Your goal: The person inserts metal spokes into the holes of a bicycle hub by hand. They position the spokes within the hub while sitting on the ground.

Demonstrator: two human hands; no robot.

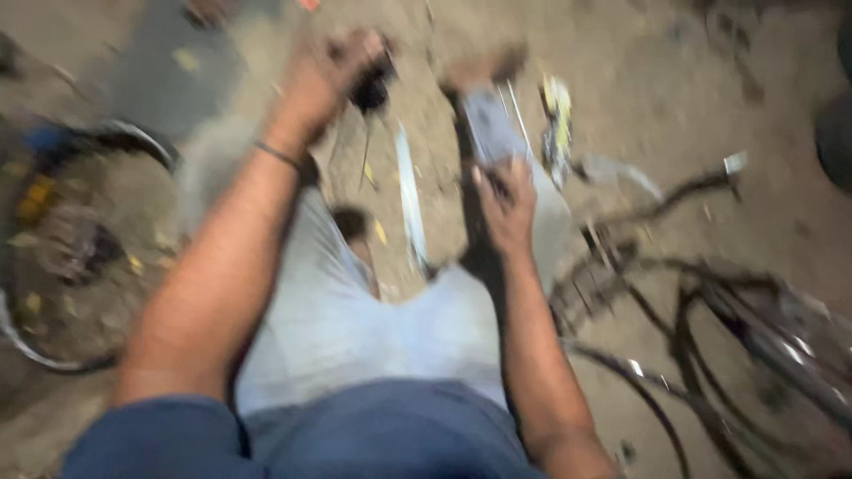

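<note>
The dirt floor [781, 80] fills the blurred view, with a bicycle frame [710, 302] lying at the right and a wheel [53, 239] at the left. Between them the person crouches in pale trousers [355, 319], both arms reaching forward over the knees. The left hand [328, 71] is clenched around a dark handle-like object [373, 89], too smeared to name. The right hand [506, 208] lies on a dark upright part [475, 231] just below a pale grey flat piece [493, 124]; its fingers look curled, though whether they grip it I cannot tell. A thin pale rod [408, 200] lies between the hands. The work would likely go better with the right hand bracing the part steady while the left applies force slowly, keeping clear of the spokes nearby.
</note>
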